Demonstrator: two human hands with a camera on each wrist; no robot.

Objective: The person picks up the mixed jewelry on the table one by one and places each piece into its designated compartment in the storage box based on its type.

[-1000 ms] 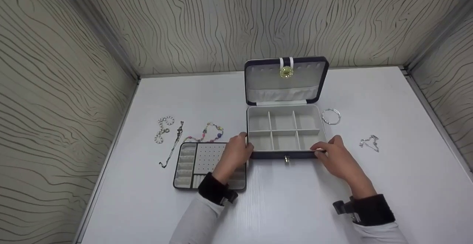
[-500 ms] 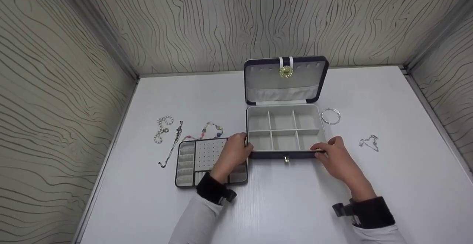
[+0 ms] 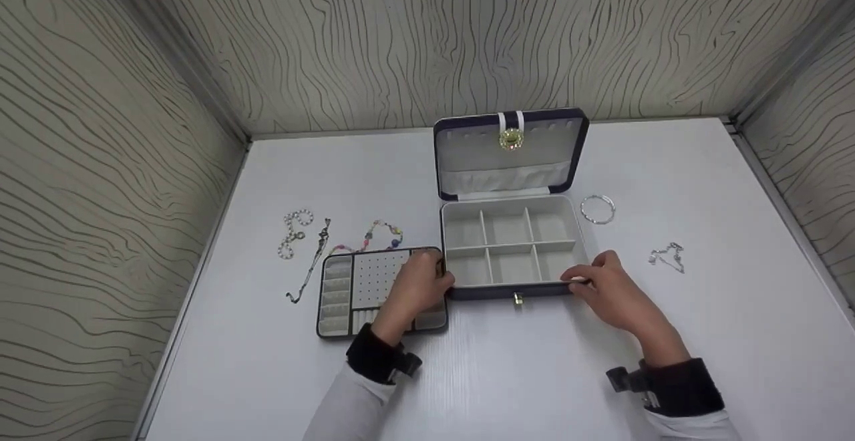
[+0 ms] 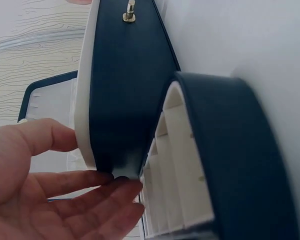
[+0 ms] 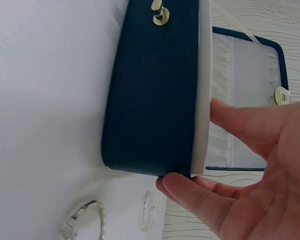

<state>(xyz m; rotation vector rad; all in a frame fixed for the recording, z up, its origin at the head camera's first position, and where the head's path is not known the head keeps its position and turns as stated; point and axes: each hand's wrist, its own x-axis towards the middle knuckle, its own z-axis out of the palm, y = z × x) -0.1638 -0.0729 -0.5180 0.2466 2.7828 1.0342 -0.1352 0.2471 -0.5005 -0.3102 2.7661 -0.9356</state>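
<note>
A dark blue jewelry box (image 3: pixel 491 292) stands with its lid (image 3: pixel 507 154) raised, its pale inside split into several compartments. My left hand (image 3: pixel 414 287) grips its front left corner; in the left wrist view, the thumb is on the pale rim and fingers (image 4: pixel 105 205) are against the side wall. At the front right corner my right hand (image 3: pixel 618 294) holds the box likewise, thumb on the rim and fingers (image 5: pixel 197 197) at the side. A shallow jewelry tray (image 3: pixel 334 335) lies close to the box's left side, partly hidden under my left hand.
Left on the white table (image 3: pixel 507 374) lie a pearl bracelet (image 3: pixel 286 251) and a thin dark-beaded chain (image 3: pixel 310 270). A colourful bead bracelet (image 3: pixel 395 243) lies behind the tray. To the right are a round bangle (image 3: pixel 596 224) and a silver chain (image 3: pixel 674 248). Patterned walls (image 3: pixel 374 47) enclose the table.
Both hands have drawn the jewelry box slightly toward me and a little left. The tray shifted slightly away from me earlier in these frames, then stayed put.
</note>
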